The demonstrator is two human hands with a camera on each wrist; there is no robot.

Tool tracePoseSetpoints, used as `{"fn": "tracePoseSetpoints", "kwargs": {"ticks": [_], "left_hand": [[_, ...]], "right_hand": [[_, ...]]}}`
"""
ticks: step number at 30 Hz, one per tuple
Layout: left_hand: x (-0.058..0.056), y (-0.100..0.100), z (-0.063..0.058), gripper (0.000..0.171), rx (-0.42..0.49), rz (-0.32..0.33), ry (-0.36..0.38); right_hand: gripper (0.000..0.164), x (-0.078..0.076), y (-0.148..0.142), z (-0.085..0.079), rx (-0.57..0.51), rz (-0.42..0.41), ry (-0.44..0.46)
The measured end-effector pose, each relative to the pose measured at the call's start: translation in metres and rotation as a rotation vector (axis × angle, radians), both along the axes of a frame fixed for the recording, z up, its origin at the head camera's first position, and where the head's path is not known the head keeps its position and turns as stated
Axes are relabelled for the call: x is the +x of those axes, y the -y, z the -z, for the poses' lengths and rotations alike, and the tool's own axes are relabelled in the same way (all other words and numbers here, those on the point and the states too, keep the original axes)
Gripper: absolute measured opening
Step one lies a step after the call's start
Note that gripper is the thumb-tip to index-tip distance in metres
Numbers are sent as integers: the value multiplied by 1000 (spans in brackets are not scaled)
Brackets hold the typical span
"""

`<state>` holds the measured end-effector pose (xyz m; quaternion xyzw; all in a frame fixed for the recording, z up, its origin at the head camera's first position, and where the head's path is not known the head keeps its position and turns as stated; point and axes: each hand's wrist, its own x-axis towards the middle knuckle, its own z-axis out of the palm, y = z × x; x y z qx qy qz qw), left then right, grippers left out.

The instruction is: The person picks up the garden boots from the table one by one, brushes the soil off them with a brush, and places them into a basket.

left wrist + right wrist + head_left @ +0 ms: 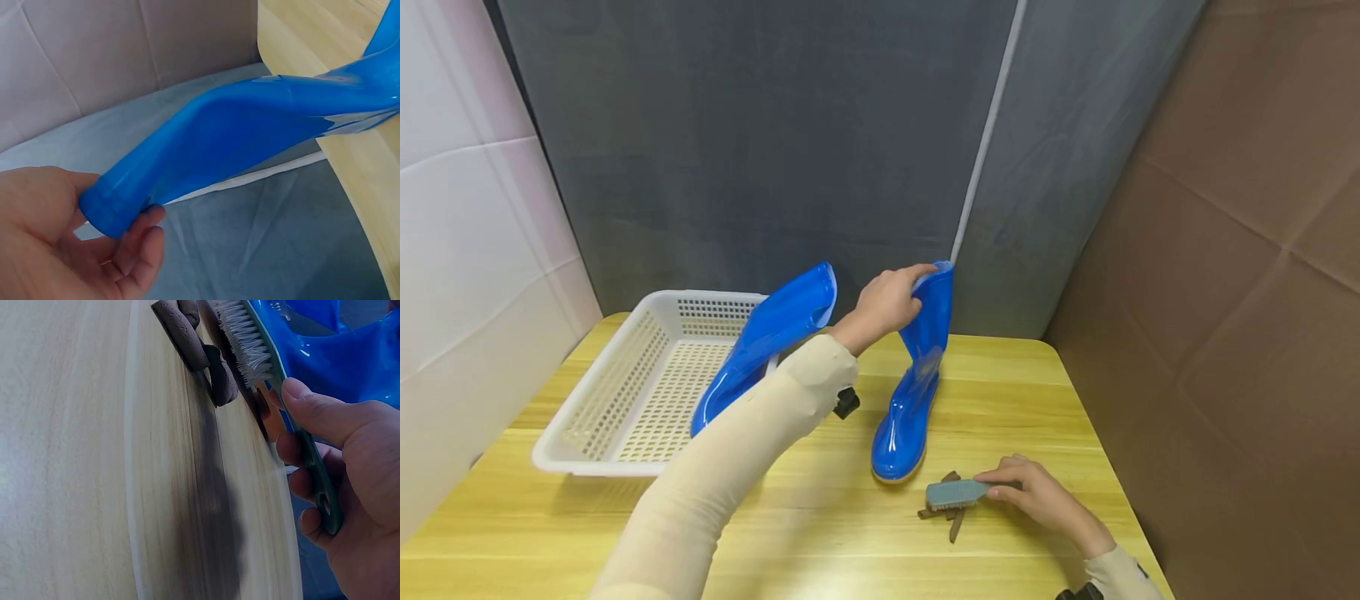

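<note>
A blue rubber boot (pixel 901 433) stands upright on the wooden table, its toe towards me. My left hand (pixel 886 302) grips the rim of its shaft; in the left wrist view the fingers and thumb pinch the squeezed boot top (pixel 119 200). With my right hand (pixel 1037 496) I hold a grey-green scrub brush (pixel 957 493) by its handle, white bristles (pixel 244 344) facing down. Under the brush head lie several brown clay-like strips (pixel 957 528), just in front of the boot's toe. Whether the bristles touch them cannot be made out.
A white plastic basket (pixel 597 468) with slotted walls sits on the left of the table (pixel 820 533). The second blue boot (pixel 782 312) leans in it, shaft over the right rim, partly behind my left sleeve. Cloth walls (pixel 760 150) stand behind and at both sides.
</note>
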<state>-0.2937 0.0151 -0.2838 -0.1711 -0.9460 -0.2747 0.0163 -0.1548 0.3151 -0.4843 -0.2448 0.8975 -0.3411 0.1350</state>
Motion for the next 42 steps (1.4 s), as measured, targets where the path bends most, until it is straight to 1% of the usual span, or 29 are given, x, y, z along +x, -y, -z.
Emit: {"fn": "tracePoseSetpoints", "kwargs": {"ticks": [2, 5, 8, 10, 12, 14, 16, 18, 20, 22, 25, 28, 31, 34, 37, 40, 42], "left_hand": [[1, -2, -1, 45, -29, 17, 8], [2, -5, -1, 33, -65, 30, -6], [4, -7, 0, 27, -79, 33, -11], [7, -9, 2, 27, -81, 30, -7], [10, -10, 4, 29, -104, 28, -13], [13, -12, 6, 37, -137, 29, -32], [16, -13, 9, 49, -171, 31, -61], [18, -14, 13, 54, -181, 38, -84], [20, -15, 17, 56, -170, 41, -102], [21, -15, 21, 63, -152, 43, -125], [22, -17, 29, 83, -110, 34, -154], [25, -21, 38, 107, -35, 14, -186], [28, -24, 51, 116, 49, -12, -221], [31, -27, 66, 115, 104, -28, -262], [33, -28, 76, 106, 135, -18, -298], [33, -29, 79, 97, 166, -13, -345], [33, -29, 78, 92, 187, -31, -368]], "right_hand": [[42, 0, 0, 1, 0, 1, 1], [42, 0, 0, 1, -2, 4, 0], [42, 1, 0, 2, -3, 6, -1], [42, 0, 0, 2, -3, 7, 0], [43, 0, 0, 2, 0, 8, 0], [43, 0, 0, 2, 0, 8, 3], [42, 0, 0, 2, 4, 9, 4], [42, 0, 0, 3, 7, 9, 2], [42, 0, 0, 3, 9, 9, -1], [42, 0, 0, 3, 8, 8, -4], [42, 1, 0, 4, 1, 4, -8], [41, 1, 0, 5, -7, 4, -10], [40, 2, 0, 6, -13, 1, -14], [39, 2, 0, 7, -19, -6, -19], [38, 2, 0, 7, -24, -12, -25], [38, 3, 0, 7, -25, -10, -22], [39, 3, 1, 7, -20, -5, -13]]}}
